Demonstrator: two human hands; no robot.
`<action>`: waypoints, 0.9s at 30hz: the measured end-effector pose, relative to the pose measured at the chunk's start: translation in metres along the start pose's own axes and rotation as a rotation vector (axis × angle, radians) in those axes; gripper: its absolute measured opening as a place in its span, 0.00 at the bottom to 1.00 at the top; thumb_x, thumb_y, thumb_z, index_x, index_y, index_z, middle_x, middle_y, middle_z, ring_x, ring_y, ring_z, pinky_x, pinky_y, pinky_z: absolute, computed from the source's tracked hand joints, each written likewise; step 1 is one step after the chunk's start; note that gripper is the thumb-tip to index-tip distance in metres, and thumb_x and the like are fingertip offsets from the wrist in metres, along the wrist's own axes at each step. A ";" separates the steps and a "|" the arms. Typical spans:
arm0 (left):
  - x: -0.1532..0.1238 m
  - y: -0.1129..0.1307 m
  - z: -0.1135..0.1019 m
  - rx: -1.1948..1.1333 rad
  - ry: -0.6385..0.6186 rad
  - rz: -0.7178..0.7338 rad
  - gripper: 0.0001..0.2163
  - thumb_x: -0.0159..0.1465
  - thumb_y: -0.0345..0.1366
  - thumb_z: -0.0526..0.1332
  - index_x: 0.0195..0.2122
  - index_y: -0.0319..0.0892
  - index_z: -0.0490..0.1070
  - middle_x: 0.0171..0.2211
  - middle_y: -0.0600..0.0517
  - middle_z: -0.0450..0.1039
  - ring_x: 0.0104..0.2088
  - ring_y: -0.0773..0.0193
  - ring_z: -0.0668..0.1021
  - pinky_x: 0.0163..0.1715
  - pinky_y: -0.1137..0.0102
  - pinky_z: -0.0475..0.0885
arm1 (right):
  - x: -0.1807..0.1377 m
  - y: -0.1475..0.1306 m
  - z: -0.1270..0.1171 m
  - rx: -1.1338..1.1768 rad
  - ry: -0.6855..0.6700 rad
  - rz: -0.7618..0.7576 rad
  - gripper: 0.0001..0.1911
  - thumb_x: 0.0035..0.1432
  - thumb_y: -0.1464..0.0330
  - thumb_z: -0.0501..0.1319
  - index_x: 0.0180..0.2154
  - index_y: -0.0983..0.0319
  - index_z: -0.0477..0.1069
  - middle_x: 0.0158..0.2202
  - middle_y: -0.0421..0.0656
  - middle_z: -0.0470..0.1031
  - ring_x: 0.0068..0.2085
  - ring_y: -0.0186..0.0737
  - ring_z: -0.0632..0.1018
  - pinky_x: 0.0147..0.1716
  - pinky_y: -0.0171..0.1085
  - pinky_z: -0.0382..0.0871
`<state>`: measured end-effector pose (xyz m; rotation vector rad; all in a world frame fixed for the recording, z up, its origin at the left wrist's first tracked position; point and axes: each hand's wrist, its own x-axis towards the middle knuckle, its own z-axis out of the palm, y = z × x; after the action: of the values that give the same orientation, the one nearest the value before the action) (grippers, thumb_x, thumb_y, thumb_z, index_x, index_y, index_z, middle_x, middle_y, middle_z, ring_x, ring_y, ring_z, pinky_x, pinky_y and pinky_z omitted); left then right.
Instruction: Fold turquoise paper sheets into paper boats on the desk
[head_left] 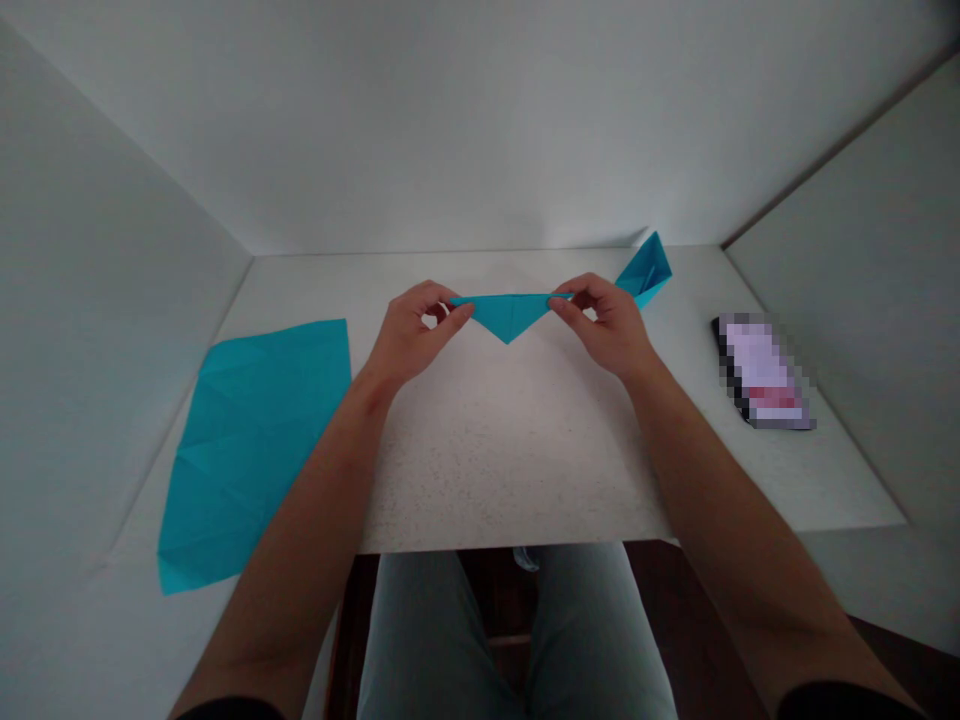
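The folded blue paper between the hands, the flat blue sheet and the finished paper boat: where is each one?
folded blue paper (508, 315), head view, its downward-pointing middle.
flat blue sheet (251, 450), head view, its creased centre.
paper boat (645, 270), head view, its side.

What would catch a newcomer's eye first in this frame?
Both hands, left hand and right hand, pinch the ends of a folded blue paper above mid-table. A creased blue sheet lies flat at left; a finished blue fold sits far right.

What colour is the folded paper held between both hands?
Turquoise blue, seen in the head view: folded paper.
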<state>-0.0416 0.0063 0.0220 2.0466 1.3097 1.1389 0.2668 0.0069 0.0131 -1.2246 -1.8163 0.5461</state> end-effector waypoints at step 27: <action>-0.006 0.010 0.004 -0.097 -0.193 -0.004 0.15 0.66 0.54 0.74 0.42 0.48 0.87 0.35 0.50 0.87 0.34 0.61 0.85 0.34 0.69 0.79 | 0.007 0.025 0.008 0.210 0.125 0.097 0.21 0.68 0.45 0.68 0.52 0.51 0.78 0.45 0.43 0.84 0.43 0.44 0.85 0.41 0.43 0.85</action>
<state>-0.0346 -0.0033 0.0245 2.0259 1.1423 0.9569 0.2719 0.0247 -0.0072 -1.1803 -1.5596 0.6811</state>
